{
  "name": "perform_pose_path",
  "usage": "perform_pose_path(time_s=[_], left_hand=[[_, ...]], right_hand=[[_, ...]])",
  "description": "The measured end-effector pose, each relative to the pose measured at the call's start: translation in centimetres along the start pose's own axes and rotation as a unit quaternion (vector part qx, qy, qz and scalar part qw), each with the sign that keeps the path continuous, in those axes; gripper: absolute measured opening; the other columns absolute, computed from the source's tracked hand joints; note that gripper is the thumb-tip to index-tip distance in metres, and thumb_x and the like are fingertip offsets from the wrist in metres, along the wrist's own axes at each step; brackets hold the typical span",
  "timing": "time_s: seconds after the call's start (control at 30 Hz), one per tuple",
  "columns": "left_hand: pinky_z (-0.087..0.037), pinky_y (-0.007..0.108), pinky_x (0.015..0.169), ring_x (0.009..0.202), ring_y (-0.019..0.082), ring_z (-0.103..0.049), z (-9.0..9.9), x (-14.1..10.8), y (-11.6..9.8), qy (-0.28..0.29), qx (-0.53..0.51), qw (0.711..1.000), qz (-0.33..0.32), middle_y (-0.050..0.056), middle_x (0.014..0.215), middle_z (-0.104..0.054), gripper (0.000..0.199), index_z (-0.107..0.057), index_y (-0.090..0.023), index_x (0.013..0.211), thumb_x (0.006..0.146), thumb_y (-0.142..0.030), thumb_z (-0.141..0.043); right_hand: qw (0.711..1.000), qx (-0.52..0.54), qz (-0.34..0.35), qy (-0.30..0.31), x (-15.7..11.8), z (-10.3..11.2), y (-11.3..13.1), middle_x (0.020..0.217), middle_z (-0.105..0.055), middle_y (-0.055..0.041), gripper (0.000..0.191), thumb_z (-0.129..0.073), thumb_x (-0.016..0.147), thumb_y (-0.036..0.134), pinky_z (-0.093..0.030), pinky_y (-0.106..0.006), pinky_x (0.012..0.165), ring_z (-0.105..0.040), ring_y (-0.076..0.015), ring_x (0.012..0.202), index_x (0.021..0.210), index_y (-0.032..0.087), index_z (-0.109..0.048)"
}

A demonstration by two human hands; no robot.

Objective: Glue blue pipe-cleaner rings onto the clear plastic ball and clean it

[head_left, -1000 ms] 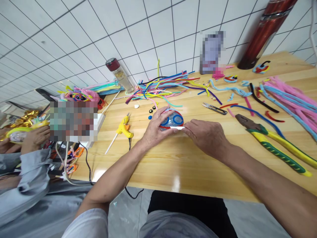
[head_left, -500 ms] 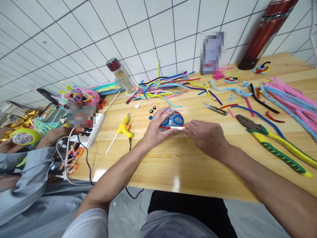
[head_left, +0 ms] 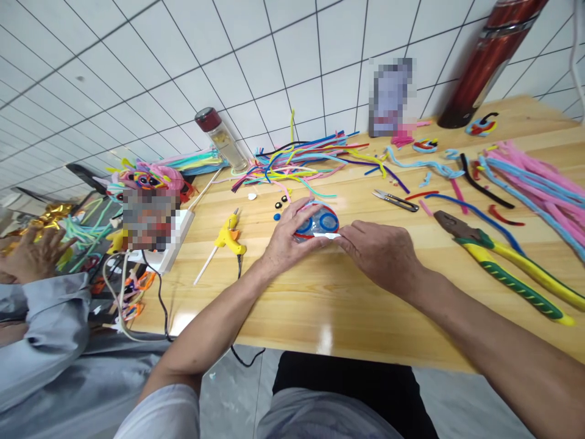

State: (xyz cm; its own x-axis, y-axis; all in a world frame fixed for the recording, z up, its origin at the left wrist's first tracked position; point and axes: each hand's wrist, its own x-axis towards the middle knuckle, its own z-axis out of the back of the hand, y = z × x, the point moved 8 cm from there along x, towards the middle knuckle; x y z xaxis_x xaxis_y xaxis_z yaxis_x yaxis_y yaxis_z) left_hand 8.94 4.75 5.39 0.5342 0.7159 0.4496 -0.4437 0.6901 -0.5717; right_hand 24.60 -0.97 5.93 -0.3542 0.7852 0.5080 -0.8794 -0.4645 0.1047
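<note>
A clear rounded piece (head_left: 325,221) with a red and blue rim and blue rings lies near the middle of the table. My left hand (head_left: 289,239) is wrapped round its left side, fingers over the top and thumb along the lower edge. A small white piece (head_left: 326,235) shows at that lower edge, between my two hands. My right hand (head_left: 382,251) is closed, its thumb and finger pinching the right end of the white piece. Small black beads (head_left: 278,206) and a blue bead (head_left: 276,217) lie just left of my left hand.
A yellow glue gun (head_left: 230,235) lies left; pliers (head_left: 500,262) and small snips (head_left: 395,200) lie right. Colourful pipe cleaners (head_left: 301,160) spread along the wall beside a glass bottle (head_left: 222,139). A red thermos (head_left: 489,64) stands back right. A co-worker's hand (head_left: 34,255) and power strip (head_left: 176,244) are left.
My hands have barely moved and keep the same grip. At the left, the co-worker's hands have shifted; one is now raised with fingers spread, and the yellow round object is no longer visible.
</note>
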Motion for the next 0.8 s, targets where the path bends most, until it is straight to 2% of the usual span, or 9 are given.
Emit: perform_pose_path(time_s=[0.13, 0.33, 0.5, 0.8], left_hand=[[-0.041, 0.053, 0.121, 0.148, 0.032, -0.047, -0.10, -0.03, 0.04, 0.007, 0.003, 1.000, -0.001, 0.016, 0.155, -0.050, 0.069, -0.055, -0.029, 0.148, 0.087, -0.058, -0.074], [-0.041, 0.055, 0.121, 0.146, 0.031, -0.048, -0.15, 0.06, -0.05, 0.007, -0.009, 1.000, -0.002, 0.015, 0.154, -0.052, 0.063, -0.058, -0.030, 0.145, 0.089, -0.055, -0.073], [-0.041, 0.054, 0.121, 0.148, 0.032, -0.046, -0.15, -0.03, 0.05, 0.004, -0.015, 1.000, 0.002, 0.017, 0.154, -0.051, 0.067, -0.057, -0.028, 0.145, 0.087, -0.056, -0.075], [-0.042, 0.052, 0.120, 0.144, 0.029, -0.050, 0.13, 0.09, -0.37, -0.009, -0.011, 1.000, -0.005, 0.016, 0.148, -0.056, 0.058, -0.061, -0.024, 0.136, 0.087, -0.051, -0.077]], right_hand=[[1.000, 0.004, 0.008, 0.011, -0.03, -0.04, 0.04, 0.070, -0.066, -0.0031, 0.046, -0.040, 0.109, 0.040, -0.020, -0.031, 0.058, -0.053, -0.0144, 0.061, 0.081, 0.018, -0.069], [1.000, -0.004, -0.009, 0.015, 0.08, 0.03, 0.00, 0.072, -0.067, -0.0042, 0.045, -0.039, 0.109, 0.040, -0.021, -0.031, 0.059, -0.054, -0.0149, 0.062, 0.086, 0.018, -0.071], [0.999, 0.011, -0.001, 0.036, 0.00, -0.23, -0.03, 0.072, -0.068, -0.0043, 0.046, -0.038, 0.109, 0.042, -0.021, -0.030, 0.059, -0.055, -0.0149, 0.063, 0.087, 0.018, -0.071], [0.999, 0.023, -0.036, 0.019, -0.19, -0.25, -0.17, 0.075, -0.069, -0.0046, 0.051, -0.033, 0.111, 0.044, -0.020, -0.029, 0.057, -0.054, -0.0135, 0.062, 0.089, 0.018, -0.071]])
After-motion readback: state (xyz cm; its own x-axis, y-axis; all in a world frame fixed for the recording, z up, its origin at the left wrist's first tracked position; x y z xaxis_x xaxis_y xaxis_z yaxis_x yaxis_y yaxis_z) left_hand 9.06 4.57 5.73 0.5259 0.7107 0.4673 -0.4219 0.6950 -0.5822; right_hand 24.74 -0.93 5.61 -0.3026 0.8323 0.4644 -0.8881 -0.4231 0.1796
